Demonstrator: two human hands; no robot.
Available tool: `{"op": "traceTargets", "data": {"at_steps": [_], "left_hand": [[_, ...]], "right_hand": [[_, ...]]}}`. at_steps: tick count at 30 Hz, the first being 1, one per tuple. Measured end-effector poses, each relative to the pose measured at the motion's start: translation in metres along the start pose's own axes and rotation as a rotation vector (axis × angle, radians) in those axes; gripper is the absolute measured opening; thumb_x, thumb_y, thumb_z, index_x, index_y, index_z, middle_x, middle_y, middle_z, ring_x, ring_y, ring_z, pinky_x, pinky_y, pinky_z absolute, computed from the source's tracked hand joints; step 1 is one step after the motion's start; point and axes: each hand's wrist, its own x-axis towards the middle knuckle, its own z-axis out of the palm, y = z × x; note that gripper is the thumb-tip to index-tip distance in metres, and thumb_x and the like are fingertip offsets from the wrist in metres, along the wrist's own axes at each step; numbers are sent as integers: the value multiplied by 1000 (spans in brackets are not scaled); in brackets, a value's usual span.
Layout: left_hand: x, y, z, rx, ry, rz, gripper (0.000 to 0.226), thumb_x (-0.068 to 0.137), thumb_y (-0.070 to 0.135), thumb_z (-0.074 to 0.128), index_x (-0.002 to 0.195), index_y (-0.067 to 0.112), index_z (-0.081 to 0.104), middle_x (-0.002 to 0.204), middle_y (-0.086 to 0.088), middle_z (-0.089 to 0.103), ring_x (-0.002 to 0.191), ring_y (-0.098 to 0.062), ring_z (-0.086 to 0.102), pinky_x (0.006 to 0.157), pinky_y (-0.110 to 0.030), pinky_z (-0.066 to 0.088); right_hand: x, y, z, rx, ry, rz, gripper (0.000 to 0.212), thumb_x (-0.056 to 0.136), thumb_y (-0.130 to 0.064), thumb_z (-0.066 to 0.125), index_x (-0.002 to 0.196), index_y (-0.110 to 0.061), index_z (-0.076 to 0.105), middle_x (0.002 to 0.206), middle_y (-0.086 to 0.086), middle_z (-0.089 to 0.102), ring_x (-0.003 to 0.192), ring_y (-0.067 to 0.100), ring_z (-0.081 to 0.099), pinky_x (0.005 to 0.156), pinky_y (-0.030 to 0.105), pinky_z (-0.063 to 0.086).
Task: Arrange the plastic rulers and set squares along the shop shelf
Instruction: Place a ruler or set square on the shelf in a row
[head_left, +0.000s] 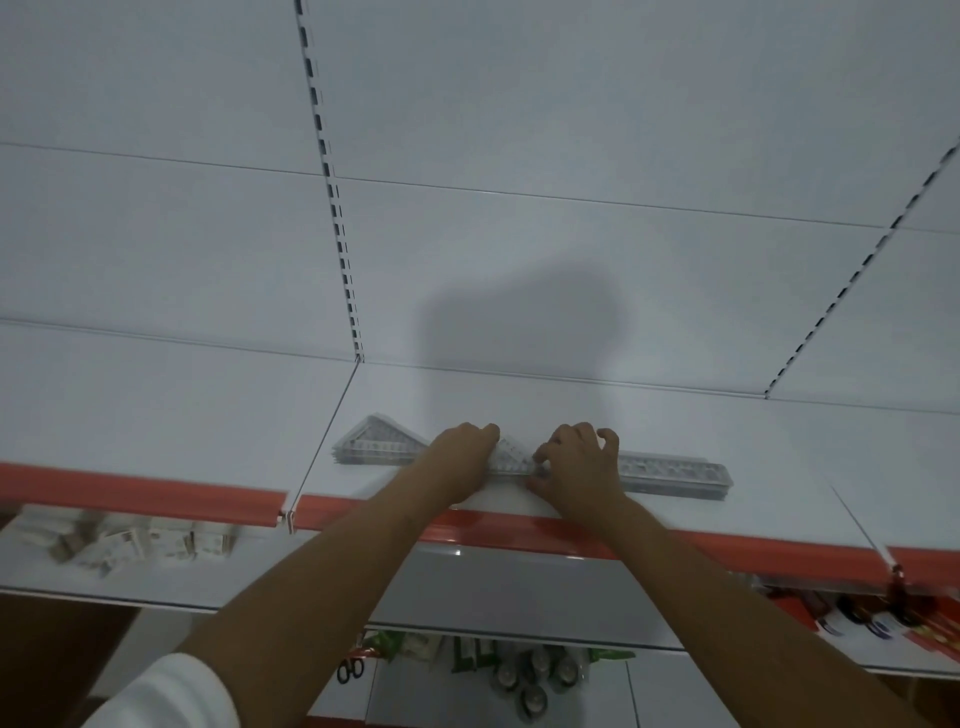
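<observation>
**Mid-shuffle on the ruler row, squaring up the middle piece**

Big white shelf (519, 410) with an orange front strip (130, 491), mostly bare apart from one line of clear plastic near the front edge. White back panel (519, 130) above, slotted uprights either side, nothing hung on it. Lower shelves stocked with small boxes (130, 540) on the left, some scissors (350, 669) and other bits further down, too blurry to name.

Stack of set squares (376, 441) lying flat at the left end of the line. Stack of rulers (675, 473) lying flat at the right end, long edge roughly parallel to the strip. Between them, one more clear piece (511, 457), ruler or set square, can't tell which, mostly hidden.

Left hand (462, 457) curled over that piece's left end, knuckles up, pressing down on it by the look of it. Right hand (579, 465) on its right end, fingertips pinching the near edge, other fingers loosely spread above the rulers.

Looks like the lining-up step: nudging the middle piece into the row. Next move probably calls for sliding it flush with its neighbours, keeping the near edge square to the strip, then letting go gently, since slick plastic on smooth metal skates easily and the stacks could fan out.
</observation>
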Motion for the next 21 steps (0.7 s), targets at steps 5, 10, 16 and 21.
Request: {"op": "traceTargets", "data": {"at_steps": [5,10,16,21], "left_hand": [[1,1,0,28,9,26,42,85,5,62,123,7,44,115,-16,56,100,-31,57,80,-34,43],[-3,-3,-9,-69,100,46,68,74,24,80,129,9,42,121,-11,48,106,-28,53,87,-36,47],[-30,-68,-38,-188,239,-159,48,88,36,64,128,16,47,124,-6,53,113,-24,54,92,-36,46],[-67,-125,-28,-279,219,-413,59,80,35,72,130,12,49,124,-10,53,114,-25,50,95,-34,43]], "right_hand": [[6,-3,-5,-34,-76,-2,38,88,-57,53,112,-31,66,122,-5,56,124,19,40,108,47,14],[13,-3,-13,-14,-132,14,51,82,-66,54,122,-34,57,129,-4,52,127,19,39,109,46,15],[30,-41,-22,233,61,-60,56,85,-65,50,129,-31,51,123,-7,55,122,15,44,103,39,20],[42,-98,-17,265,-11,-185,48,89,-54,54,131,-31,49,115,-11,59,119,12,45,102,36,17]]}}
